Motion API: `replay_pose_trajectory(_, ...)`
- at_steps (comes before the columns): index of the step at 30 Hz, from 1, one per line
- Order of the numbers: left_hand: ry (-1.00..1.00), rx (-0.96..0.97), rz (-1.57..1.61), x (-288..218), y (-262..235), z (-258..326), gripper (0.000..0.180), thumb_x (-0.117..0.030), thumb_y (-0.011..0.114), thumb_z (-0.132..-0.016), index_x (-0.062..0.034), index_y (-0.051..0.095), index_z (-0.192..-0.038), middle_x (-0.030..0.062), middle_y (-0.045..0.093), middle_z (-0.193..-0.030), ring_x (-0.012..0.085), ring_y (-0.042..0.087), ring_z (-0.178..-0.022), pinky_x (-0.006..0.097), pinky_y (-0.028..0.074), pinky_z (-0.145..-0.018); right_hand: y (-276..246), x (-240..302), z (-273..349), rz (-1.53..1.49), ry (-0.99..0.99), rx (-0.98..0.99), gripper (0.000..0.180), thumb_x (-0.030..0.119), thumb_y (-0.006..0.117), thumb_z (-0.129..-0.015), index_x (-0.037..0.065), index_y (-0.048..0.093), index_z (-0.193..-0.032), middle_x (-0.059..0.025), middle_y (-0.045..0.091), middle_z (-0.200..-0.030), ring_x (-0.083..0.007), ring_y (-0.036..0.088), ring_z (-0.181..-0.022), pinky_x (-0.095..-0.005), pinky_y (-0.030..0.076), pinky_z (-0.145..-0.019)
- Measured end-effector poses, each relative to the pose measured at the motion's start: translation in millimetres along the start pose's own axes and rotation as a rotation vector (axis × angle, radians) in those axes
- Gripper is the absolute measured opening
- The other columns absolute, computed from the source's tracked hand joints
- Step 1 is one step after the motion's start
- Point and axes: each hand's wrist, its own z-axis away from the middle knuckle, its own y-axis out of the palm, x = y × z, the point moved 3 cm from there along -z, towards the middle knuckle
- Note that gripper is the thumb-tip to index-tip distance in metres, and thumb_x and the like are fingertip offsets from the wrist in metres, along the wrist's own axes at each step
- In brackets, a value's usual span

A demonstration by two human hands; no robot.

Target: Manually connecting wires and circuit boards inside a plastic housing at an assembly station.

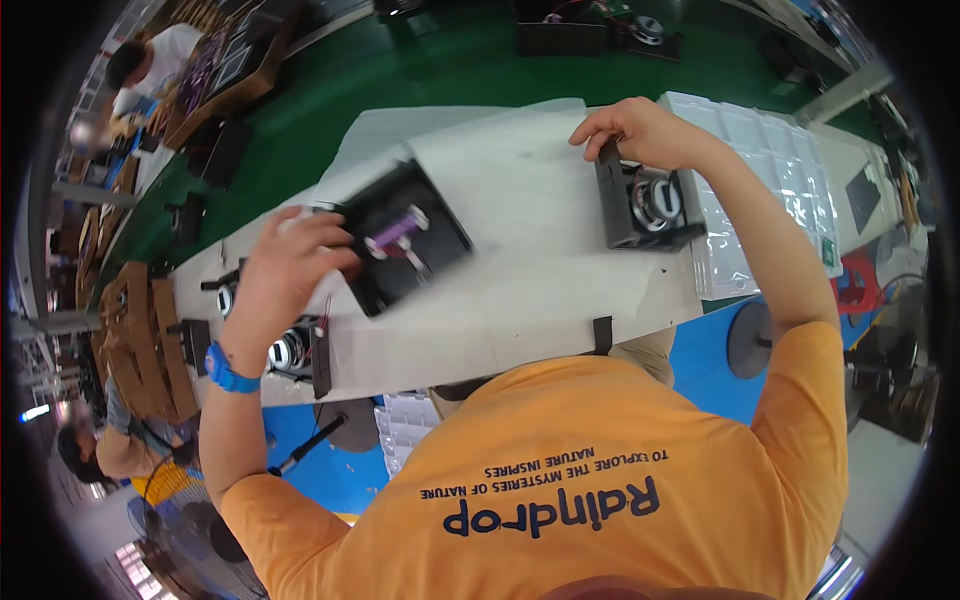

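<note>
My left hand (290,255) grips the near-left edge of an open black plastic housing (440,240), tilted and smeared by motion above the white sheet. Inside the housing shows a small purple part (393,236) with pale ends, too blurred to name. At the right, my right hand (640,132) is closed over the top edge of a black speaker box (614,205), its index finger stretched to the left. A round speaker (655,200) with a silver and black back sits in that box. The thumb of my right hand is mostly hidden.
A white sheet (530,200) covers the table's middle. White plastic trays (770,190) lie at the right. More speakers (288,352) and black parts stand at the left edge, near a cardboard box (150,345). Beyond runs a green surface (450,70). Other people are at the far left.
</note>
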Motion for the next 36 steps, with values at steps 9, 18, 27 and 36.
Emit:
replay_pose_trajectory(9,0.392,0.035,-0.091,-47.4,31.0,7.3,0.013,-0.012,0.069,-0.077,-0.0091,0.07,-0.089,0.0049,0.066,-0.121,0.025,0.059,-0.126,0.039,0.05,-0.108,80.4,40.4,-31.3,0.367,-0.117,0.375,0.049,-0.013,0.048,-0.078,0.005,0.071,-0.118,-0.0081,0.077,-0.102,-0.0272,0.07,-0.095,-0.0364,0.054,-0.084)
replay_pose_trajectory(18,0.172,-0.042,-0.059,-9.3,33.6,-10.3,0.046,-0.002,0.067,-0.075,-0.0124,0.066,-0.12,0.0106,0.065,-0.122,0.0283,0.062,-0.118,0.038,0.053,-0.098,64.4,66.6,33.6,0.392,-0.18,0.05,0.046,-0.003,0.06,-0.085,0.01,0.067,-0.128,-0.0119,0.071,-0.121,-0.0342,0.065,-0.11,-0.04,0.053,-0.096)
replay_pose_trajectory(27,-0.549,-0.04,0.577,-57.4,39.7,71.9,0.029,-0.006,0.057,-0.09,0.0015,0.069,-0.115,0.0188,0.071,-0.115,0.034,0.067,-0.113,0.04,0.049,-0.102,-99.5,-130.7,235.4,-0.013,0.243,-0.902,0.031,0.013,0.068,-0.093,0.006,0.071,-0.123,-0.0061,0.076,-0.106,-0.0129,0.071,-0.094,-0.0288,0.056,-0.08)
replay_pose_trajectory(36,-0.678,-0.116,0.301,-122.4,54.2,59.3,0.031,-0.002,0.058,-0.095,-0.0018,0.065,-0.125,0.0186,0.058,-0.135,0.0344,0.056,-0.126,0.04,0.048,-0.1,-151.9,-303.0,452.2,0.246,0.98,-1.322,0.038,0.027,0.073,-0.086,0.009,0.075,-0.12,-0.0108,0.077,-0.098,-0.0166,0.073,-0.091,-0.0293,0.056,-0.075)
